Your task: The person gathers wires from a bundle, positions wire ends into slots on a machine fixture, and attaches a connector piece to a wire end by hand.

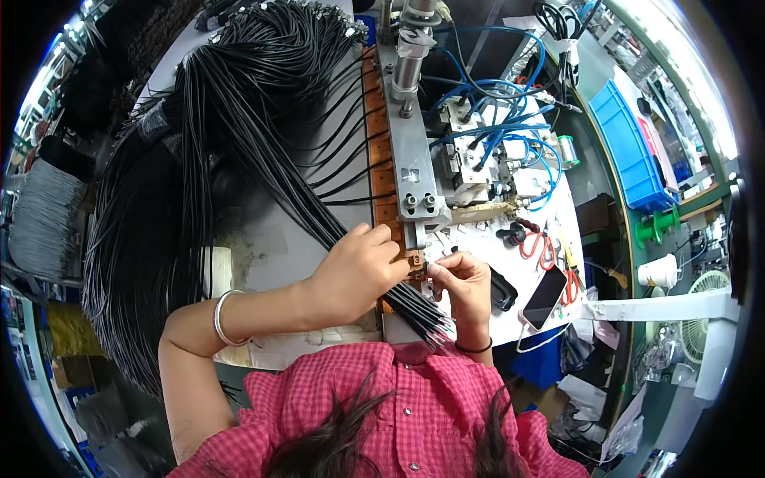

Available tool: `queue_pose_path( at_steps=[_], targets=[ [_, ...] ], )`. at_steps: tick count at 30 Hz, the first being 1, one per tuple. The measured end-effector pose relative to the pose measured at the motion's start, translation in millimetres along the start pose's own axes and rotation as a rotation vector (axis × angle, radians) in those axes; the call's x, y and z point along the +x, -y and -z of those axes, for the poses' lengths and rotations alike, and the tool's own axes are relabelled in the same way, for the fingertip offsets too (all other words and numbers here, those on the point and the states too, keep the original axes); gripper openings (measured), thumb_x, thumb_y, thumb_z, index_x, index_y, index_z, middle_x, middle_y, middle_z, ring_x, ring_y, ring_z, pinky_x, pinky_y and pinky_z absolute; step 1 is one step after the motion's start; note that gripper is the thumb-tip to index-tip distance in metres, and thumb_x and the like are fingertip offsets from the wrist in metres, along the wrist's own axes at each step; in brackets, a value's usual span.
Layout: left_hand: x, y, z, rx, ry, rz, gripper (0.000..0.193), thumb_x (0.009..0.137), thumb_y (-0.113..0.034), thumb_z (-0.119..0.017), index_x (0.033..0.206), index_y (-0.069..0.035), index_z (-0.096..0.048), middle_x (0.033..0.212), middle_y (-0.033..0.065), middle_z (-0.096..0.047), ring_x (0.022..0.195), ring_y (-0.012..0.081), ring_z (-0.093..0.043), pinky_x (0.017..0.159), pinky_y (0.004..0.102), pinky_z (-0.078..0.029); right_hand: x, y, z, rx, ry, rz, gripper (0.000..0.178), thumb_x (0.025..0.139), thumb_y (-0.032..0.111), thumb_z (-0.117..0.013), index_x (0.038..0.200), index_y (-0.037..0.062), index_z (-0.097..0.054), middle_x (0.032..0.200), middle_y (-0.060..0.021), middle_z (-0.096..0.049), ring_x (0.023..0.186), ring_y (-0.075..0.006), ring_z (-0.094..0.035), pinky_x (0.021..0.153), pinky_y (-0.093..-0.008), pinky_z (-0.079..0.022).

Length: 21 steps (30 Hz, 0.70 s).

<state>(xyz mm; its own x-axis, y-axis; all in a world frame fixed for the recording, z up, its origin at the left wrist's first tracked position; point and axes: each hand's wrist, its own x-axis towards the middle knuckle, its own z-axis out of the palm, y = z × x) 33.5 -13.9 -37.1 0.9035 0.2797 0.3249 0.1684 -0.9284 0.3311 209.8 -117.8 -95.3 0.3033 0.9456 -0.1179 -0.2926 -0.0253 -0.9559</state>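
My left hand (pixel 360 267) is curled closed beside a small orange-brown block (pixel 415 260) at the near end of the metal fixture (pixel 409 159). What its fingers grip is hidden. Opposite it, my right hand (pixel 464 284) pinches thumb and forefinger together at the block's right side, on something too small to name. A thick bundle of black cables (pixel 295 187) passes under my left hand, and its stripped ends (pixel 434 323) come out between my hands and the shirt. Several single black cables lead into an orange-brown strip (pixel 382 171) along the fixture.
Blue air tubes (pixel 510 131) and metal clamps stand right of the fixture. Red-handled scissors (pixel 547 253), a phone (pixel 545 298) and a black tool (pixel 502 290) lie on the white surface. Beyond are a blue crate (pixel 629 147) and a white arm (pixel 661 307). More cables (pixel 143 255) hang at left.
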Motion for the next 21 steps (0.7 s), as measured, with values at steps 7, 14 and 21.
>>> queue_pose_path(
  at_steps=[7,14,21],
  targets=[
    [2.8,-0.3,-1.8,0.045,-0.047,-0.039,0.019,0.056,-0.005,-0.063,0.071,-0.005,-0.051,0.072,0.0054,-0.049,0.077,0.0228,-0.048,0.068,0.0338,-0.038,3.2,-1.8,-0.4,-0.083,-0.069,-0.047,0.007,0.083,0.003,-0.061,0.079,-0.0007,-0.057,0.066,-0.0015,-0.057,0.052,-0.0054,-0.05,0.048,-0.0185,-0.041],
    [-1.7,-4.8,-1.6,0.139,0.051,-0.005,0.008,0.065,-0.006,-0.057,0.071,-0.005,-0.053,0.067,0.0059,-0.05,0.074,0.0206,-0.049,0.068,0.0312,-0.038,9.4,-6.5,11.1,-0.039,0.15,-0.193,0.012,0.088,0.014,-0.056,0.081,0.0052,-0.053,0.061,0.0057,-0.047,0.049,-0.0012,-0.039,0.043,-0.0148,-0.028],
    [0.1,-5.3,-1.1,0.146,0.02,-0.001,0.014,0.061,-0.005,-0.059,0.074,-0.005,-0.053,0.068,0.0056,-0.048,0.074,0.0207,-0.049,0.064,0.0316,-0.037,-2.7,14.6,-4.6,-0.084,-0.04,-0.154,0.007,0.084,0.006,-0.06,0.089,0.0018,-0.058,0.065,0.0034,-0.054,0.051,-0.0013,-0.043,0.044,-0.0149,-0.032]
  ],
)
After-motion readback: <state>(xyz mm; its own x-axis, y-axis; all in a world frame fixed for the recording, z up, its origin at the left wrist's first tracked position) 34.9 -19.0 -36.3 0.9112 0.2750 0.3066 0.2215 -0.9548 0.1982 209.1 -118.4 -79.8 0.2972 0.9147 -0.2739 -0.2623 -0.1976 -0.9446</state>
